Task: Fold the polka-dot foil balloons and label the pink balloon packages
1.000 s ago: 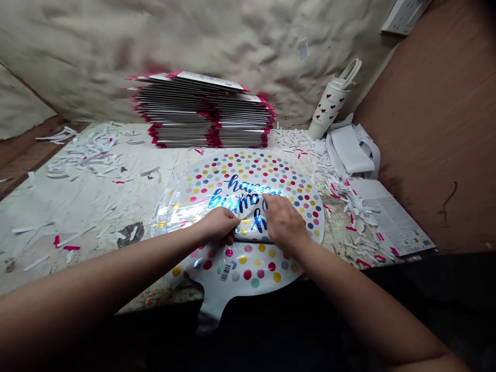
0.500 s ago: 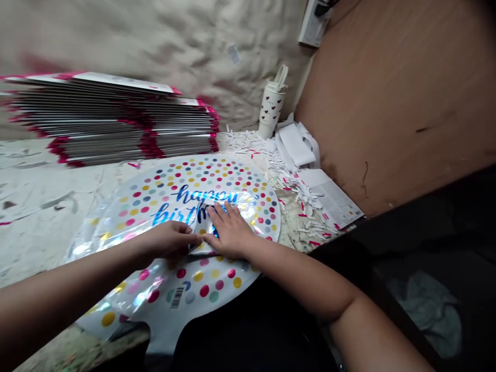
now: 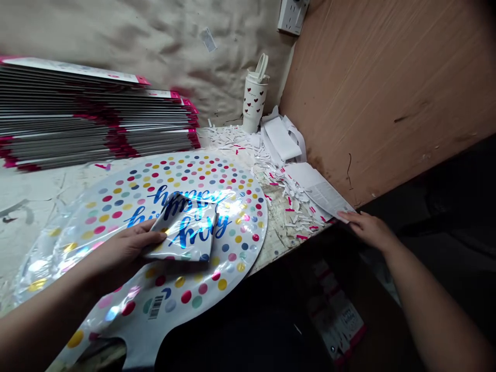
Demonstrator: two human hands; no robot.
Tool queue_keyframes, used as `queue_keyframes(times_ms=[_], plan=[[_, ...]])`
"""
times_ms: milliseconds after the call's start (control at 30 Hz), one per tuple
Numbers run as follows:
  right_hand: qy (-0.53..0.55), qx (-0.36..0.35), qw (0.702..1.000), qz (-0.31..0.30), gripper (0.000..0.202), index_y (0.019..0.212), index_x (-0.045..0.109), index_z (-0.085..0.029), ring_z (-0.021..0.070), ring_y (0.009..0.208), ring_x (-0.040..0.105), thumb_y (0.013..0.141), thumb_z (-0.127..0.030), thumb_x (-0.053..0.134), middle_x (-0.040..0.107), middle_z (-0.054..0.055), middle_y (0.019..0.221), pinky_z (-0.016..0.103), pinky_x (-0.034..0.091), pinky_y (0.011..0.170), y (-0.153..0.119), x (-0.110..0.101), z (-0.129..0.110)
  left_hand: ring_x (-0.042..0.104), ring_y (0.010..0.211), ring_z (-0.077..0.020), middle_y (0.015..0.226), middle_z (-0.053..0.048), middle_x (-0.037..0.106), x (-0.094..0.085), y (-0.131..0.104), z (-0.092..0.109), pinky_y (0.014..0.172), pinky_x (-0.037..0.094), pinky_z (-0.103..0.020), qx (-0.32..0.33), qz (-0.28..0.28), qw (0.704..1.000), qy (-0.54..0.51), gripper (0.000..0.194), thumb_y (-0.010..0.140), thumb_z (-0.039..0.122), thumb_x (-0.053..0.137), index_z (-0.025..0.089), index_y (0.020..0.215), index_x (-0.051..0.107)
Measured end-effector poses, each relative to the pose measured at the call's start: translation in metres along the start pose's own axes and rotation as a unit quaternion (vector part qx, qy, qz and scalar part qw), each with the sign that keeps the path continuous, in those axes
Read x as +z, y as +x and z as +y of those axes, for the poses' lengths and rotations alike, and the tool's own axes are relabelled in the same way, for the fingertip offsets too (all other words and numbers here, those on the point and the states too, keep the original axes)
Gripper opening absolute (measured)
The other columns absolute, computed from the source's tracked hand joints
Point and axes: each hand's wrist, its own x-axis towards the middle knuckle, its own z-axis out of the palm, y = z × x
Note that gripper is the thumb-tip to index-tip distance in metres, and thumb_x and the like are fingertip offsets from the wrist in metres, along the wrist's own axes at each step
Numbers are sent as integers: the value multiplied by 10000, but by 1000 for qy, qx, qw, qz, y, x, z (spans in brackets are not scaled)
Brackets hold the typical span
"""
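Observation:
My left hand (image 3: 129, 248) pinches a folded foil balloon (image 3: 189, 232) with blue lettering, thumb on top. Beneath it lies a flat stack of round foil balloons (image 3: 232, 258), white with coloured dots and a "happy birthday" print partly covered by the folded one. At the right edge of the table my right hand (image 3: 368, 227) grips the near corner of a white printed card sleeve (image 3: 325, 194) between thumb and fingers. The rest of the sleeve rests on the table.
Pink-edged flat packages (image 3: 93, 119) are piled at the back left. A white tumbler with hearts (image 3: 254, 101), a roll of white strip (image 3: 282, 139) and paper scraps (image 3: 290, 206) lie near the wooden side panel (image 3: 380, 103). More packages (image 3: 341, 315) show below the table.
My right hand has left the folded balloon and moved right to the card sleeve. My left hand now holds the folded balloon, slightly raised. The view has shifted right.

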Motion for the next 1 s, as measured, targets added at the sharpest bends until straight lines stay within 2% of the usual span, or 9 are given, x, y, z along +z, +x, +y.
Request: queue_keyframes(times_ms=[133, 233, 333, 433, 533, 600, 700, 867, 1000], plan=[[-30, 44, 942, 332, 363, 1178, 599, -161, 232, 806, 672, 861, -270, 460, 698, 107, 994, 331, 513, 720, 11, -43, -66, 605, 676, -156, 739, 15, 646, -8, -14, 10, 592, 509, -248, -18, -97, 985, -141, 398, 648, 201, 662, 225, 1037, 580], [-41, -162, 905, 392, 417, 1265, 516, -154, 238, 991, 611, 848, -175, 496, 636, 120, 1142, 352, 472, 843, 13, -51, -169, 608, 694, -178, 763, 9, 667, -17, -32, 21, 593, 520, -266, 38, -110, 976, -186, 399, 618, 217, 700, 232, 1008, 615], [-7, -346, 914, 214, 392, 1240, 532, -138, 238, 923, 612, 854, -145, 466, 600, 144, 1193, 369, 503, 730, 2, -24, -270, 582, 620, -150, 688, 27, 652, -29, -47, 22, 544, 507, -245, 89, -100, 968, -211, 352, 613, 222, 720, 246, 954, 639], [71, -404, 910, -54, 326, 1129, 605, -100, 247, 823, 614, 833, -169, 487, 648, 177, 1076, 367, 498, 637, 3, 3, -317, 597, 672, -172, 716, 20, 655, -40, -56, 10, 612, 526, -295, 94, -153, 965, -193, 289, 689, 282, 695, 250, 970, 638], [335, -278, 872, -224, 357, 1060, 637, -167, 213, 881, 609, 902, -373, 393, 666, 111, 1033, 356, 482, 754, 34, 0, -312, 611, 745, -193, 825, -11, 667, -43, -58, -5, 665, 518, -319, 55, -256, 957, -125, 301, 809, 364, 585, 246, 1086, 594], [531, -202, 771, -288, 493, 1212, 534, -181, 200, 972, 592, 877, -513, 391, 623, 98, 1132, 345, 463, 828, 60, -11, -305, 614, 788, -197, 879, -35, 663, -37, -56, -9, 670, 502, -292, 37, -297, 950, -85, 342, 844, 393, 535, 228, 1142, 561], [639, -154, 646, -389, 794, 1309, 415, -189, 197, 990, 591, 639, -473, 732, 616, 83, 1131, 314, 464, 840, 84, -20, -311, 617, 801, -205, 881, -52, 649, -21, -52, -4, 647, 494, -274, 35, -315, 946, -71, 388, 819, 426, 561, 195, 1131, 560], [647, 10, 611, -456, 440, 808, 651, -89, 144, 587, 625, 629, -482, 735, 676, 68, 711, 261, 519, 582, 82, -6, -334, 594, 652, -148, 761, -23, 613, -5, -43, 3, 508, 447, -208, 33, -282, 957, -52, 391, 786, 462, 583, 171, 1047, 580], [674, -7, 556, -487, 393, 863, 656, -98, 166, 675, 658, 613, -379, 772, 698, 80, 797, 281, 545, 654, 74, 4, -325, 605, 690, -175, 793, -37, 622, -5, -36, 4, 572, 485, -272, 68, -302, 951, -6, 360, 823, 476, 509, 161, 983, 580]])
